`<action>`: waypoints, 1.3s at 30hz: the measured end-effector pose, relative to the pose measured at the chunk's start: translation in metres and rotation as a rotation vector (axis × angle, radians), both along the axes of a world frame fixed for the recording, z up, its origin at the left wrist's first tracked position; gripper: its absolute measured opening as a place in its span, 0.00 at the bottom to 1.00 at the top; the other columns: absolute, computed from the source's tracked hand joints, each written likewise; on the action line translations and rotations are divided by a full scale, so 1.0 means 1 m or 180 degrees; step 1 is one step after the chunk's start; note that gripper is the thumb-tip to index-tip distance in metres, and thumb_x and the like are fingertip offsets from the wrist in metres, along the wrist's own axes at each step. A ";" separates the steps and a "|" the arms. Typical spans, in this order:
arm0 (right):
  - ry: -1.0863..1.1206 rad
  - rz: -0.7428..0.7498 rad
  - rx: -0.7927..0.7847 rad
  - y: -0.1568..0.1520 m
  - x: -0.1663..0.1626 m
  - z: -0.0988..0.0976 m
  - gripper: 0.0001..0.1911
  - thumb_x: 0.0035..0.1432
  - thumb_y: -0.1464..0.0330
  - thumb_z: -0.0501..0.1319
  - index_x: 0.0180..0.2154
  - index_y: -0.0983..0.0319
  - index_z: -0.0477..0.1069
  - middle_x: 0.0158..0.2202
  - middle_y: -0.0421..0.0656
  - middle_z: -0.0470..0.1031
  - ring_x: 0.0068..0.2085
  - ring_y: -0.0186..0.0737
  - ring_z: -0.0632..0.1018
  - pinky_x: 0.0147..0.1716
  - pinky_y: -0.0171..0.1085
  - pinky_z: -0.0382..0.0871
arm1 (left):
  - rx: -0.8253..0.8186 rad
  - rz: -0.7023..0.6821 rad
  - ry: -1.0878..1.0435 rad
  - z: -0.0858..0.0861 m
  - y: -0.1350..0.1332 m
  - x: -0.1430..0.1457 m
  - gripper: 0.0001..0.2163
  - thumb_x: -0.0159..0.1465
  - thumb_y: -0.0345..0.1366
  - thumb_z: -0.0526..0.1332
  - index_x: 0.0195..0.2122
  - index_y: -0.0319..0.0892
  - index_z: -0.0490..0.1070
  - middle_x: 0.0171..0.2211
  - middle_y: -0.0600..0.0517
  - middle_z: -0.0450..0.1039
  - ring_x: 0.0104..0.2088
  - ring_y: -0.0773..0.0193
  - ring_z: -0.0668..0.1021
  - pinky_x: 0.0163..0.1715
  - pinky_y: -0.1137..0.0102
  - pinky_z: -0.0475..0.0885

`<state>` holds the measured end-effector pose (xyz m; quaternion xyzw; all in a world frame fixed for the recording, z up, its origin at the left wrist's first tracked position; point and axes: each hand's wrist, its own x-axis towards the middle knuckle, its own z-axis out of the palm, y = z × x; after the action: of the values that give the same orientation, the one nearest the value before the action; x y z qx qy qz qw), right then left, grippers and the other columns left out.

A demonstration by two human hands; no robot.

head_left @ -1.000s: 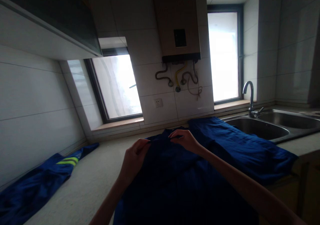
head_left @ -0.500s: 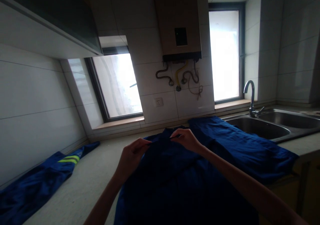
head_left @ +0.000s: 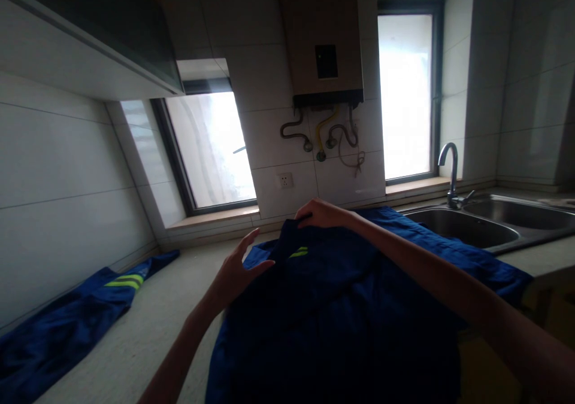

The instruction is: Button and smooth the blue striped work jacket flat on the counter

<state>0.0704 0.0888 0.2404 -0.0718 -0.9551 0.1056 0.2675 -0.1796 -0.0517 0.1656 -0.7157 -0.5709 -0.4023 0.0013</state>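
A dark blue garment (head_left: 341, 308), probably a work jacket, is spread in front of me over the counter's edge, with a small yellow-green stripe near its top. My right hand (head_left: 321, 214) pinches its upper edge and holds it raised off the counter. Just left of the lifted part, my left hand (head_left: 238, 269) has its thumb and fingers apart and grips nothing. Whether it brushes the cloth I cannot tell. More blue cloth (head_left: 453, 254) lies to the right, reaching the sink's near edge.
On the left of the pale counter (head_left: 171, 284) lies another blue garment piece (head_left: 76, 314) with yellow-green bands. A double steel sink (head_left: 516, 236) with a tap (head_left: 453, 176) stands at the right. A water heater (head_left: 321, 39) hangs on the wall between two windows. A cabinet (head_left: 90, 51) juts out upper left.
My left hand has let go of the cloth and opened. My right hand has risen with the upper edge, and a yellow-green stripe now shows beneath it.
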 end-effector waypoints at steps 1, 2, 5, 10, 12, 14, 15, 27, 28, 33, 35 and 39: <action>-0.0036 -0.0095 -0.0047 0.010 0.009 0.007 0.13 0.54 0.64 0.62 0.36 0.68 0.77 0.31 0.39 0.77 0.31 0.33 0.74 0.33 0.29 0.63 | -0.0147 0.0233 0.0353 -0.008 0.007 -0.015 0.43 0.51 0.53 0.64 0.63 0.41 0.50 0.62 0.40 0.56 0.61 0.48 0.62 0.58 0.54 0.60; -0.0057 -0.0202 -0.0116 0.018 0.019 0.012 0.14 0.53 0.63 0.63 0.35 0.68 0.77 0.30 0.39 0.77 0.31 0.34 0.74 0.32 0.29 0.63 | -0.0356 0.0463 0.0665 -0.019 0.014 -0.029 0.47 0.49 0.53 0.65 0.64 0.36 0.47 0.64 0.36 0.51 0.63 0.45 0.57 0.59 0.52 0.57; -0.0015 -0.0469 -0.0310 0.033 0.060 0.014 0.16 0.52 0.61 0.63 0.36 0.67 0.77 0.31 0.40 0.78 0.32 0.37 0.75 0.33 0.30 0.65 | -0.1193 0.0908 0.1239 -0.058 0.032 -0.069 0.53 0.44 0.54 0.66 0.64 0.29 0.45 0.65 0.29 0.42 0.64 0.38 0.46 0.60 0.49 0.50; -0.0066 -0.0768 -0.0332 0.035 0.133 -0.055 0.14 0.54 0.64 0.60 0.40 0.64 0.78 0.38 0.44 0.79 0.40 0.41 0.77 0.42 0.35 0.69 | -0.1481 0.1059 0.1205 -0.117 0.051 -0.101 0.39 0.56 0.50 0.54 0.62 0.26 0.50 0.63 0.32 0.52 0.64 0.47 0.52 0.60 0.58 0.54; -0.0150 -0.0863 -0.0277 0.029 0.154 -0.101 0.13 0.54 0.70 0.58 0.40 0.64 0.77 0.41 0.45 0.78 0.43 0.42 0.77 0.46 0.37 0.68 | -0.1507 0.1098 0.1047 -0.129 0.053 -0.100 0.31 0.59 0.46 0.50 0.60 0.31 0.55 0.59 0.36 0.61 0.61 0.51 0.62 0.58 0.61 0.59; -0.0401 -0.0879 -0.0217 0.019 0.169 -0.143 0.18 0.51 0.77 0.55 0.42 0.63 0.77 0.44 0.46 0.77 0.47 0.42 0.75 0.50 0.38 0.66 | -0.1563 0.1219 0.0962 -0.134 0.054 -0.095 0.26 0.60 0.44 0.48 0.57 0.37 0.62 0.53 0.39 0.69 0.56 0.50 0.69 0.54 0.60 0.63; -0.0515 -0.0889 -0.0206 0.014 0.173 -0.161 0.21 0.49 0.79 0.53 0.43 0.62 0.76 0.45 0.45 0.76 0.49 0.41 0.74 0.51 0.39 0.65 | -0.1583 0.1298 0.0986 -0.135 0.054 -0.092 0.24 0.61 0.45 0.49 0.55 0.40 0.65 0.50 0.40 0.72 0.54 0.49 0.71 0.52 0.59 0.65; -0.0798 -0.1137 0.0016 -0.014 0.180 -0.180 0.24 0.46 0.82 0.51 0.44 0.62 0.72 0.45 0.45 0.74 0.47 0.39 0.74 0.47 0.36 0.67 | -0.1278 0.1678 0.1798 -0.124 0.076 -0.081 0.18 0.64 0.29 0.42 0.50 0.35 0.64 0.40 0.38 0.75 0.38 0.51 0.79 0.35 0.61 0.73; -0.0838 -0.1206 0.0100 -0.015 0.181 -0.177 0.22 0.46 0.81 0.52 0.43 0.62 0.71 0.43 0.45 0.74 0.45 0.40 0.74 0.45 0.36 0.67 | -0.1229 0.1595 0.1889 -0.121 0.078 -0.082 0.19 0.65 0.27 0.40 0.52 0.36 0.63 0.43 0.38 0.74 0.39 0.52 0.79 0.36 0.61 0.73; -0.1126 -0.1319 0.0454 -0.025 0.184 -0.180 0.15 0.47 0.79 0.53 0.38 0.62 0.69 0.38 0.45 0.72 0.40 0.40 0.73 0.40 0.36 0.66 | -0.1028 0.1284 0.2365 -0.121 0.080 -0.088 0.25 0.61 0.21 0.40 0.60 0.41 0.55 0.50 0.39 0.68 0.41 0.54 0.79 0.36 0.62 0.74; -0.1268 -0.1223 0.0534 -0.033 0.183 -0.186 0.17 0.48 0.81 0.51 0.38 0.61 0.68 0.39 0.46 0.72 0.40 0.40 0.73 0.41 0.36 0.65 | -0.1126 0.1476 0.2136 -0.126 0.081 -0.087 0.23 0.62 0.24 0.43 0.59 0.40 0.57 0.51 0.39 0.68 0.41 0.52 0.78 0.36 0.61 0.74; -0.1255 -0.1293 0.0467 -0.044 0.181 -0.188 0.19 0.51 0.82 0.49 0.39 0.59 0.69 0.40 0.49 0.72 0.42 0.42 0.73 0.43 0.38 0.64 | -0.1242 0.1462 0.1969 -0.131 0.080 -0.088 0.22 0.64 0.28 0.45 0.59 0.41 0.57 0.50 0.40 0.69 0.39 0.53 0.79 0.36 0.61 0.74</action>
<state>0.2509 0.0453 0.0527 -0.2611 -0.9598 -0.0354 0.0968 -0.2679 0.0285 0.0346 -0.6438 -0.7535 -0.0426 0.1265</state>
